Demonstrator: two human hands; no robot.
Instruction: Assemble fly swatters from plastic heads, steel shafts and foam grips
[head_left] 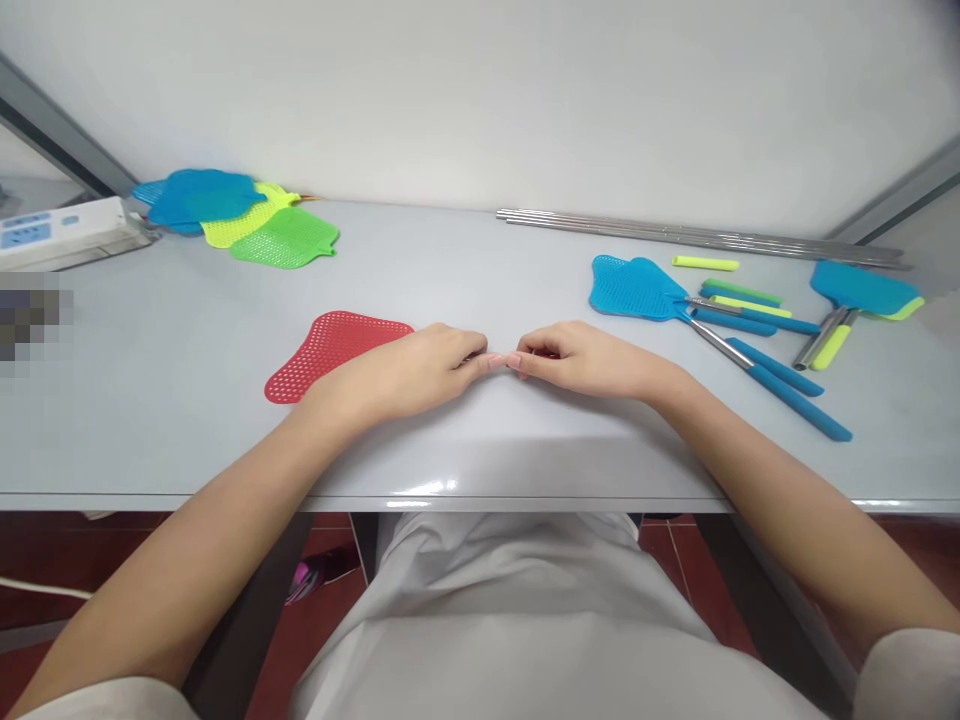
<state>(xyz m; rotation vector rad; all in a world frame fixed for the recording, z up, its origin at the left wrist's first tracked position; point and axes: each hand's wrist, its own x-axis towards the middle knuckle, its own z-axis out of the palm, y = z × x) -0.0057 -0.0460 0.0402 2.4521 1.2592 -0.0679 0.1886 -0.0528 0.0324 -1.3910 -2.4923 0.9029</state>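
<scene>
A red perforated fly swatter head (341, 345) lies on the table at centre left, its narrow end running under my left hand (431, 365). Closed fingers of that hand grip it there and hide the neck. My right hand (574, 358) is closed too, fingers curled and thumb pressed forward. A bit of dark red shows inside its curl, but what it holds is mostly hidden. Both thumb tips meet, or nearly meet, just above the table (480, 455).
Blue, yellow and green swatter heads (289, 238) are piled at back left beside a white power strip (75, 235). Metal rods (675, 238) lie along the wall. At right are blue swatters (637, 288), coloured grip tubes (705, 264) and another blue swatter (862, 288).
</scene>
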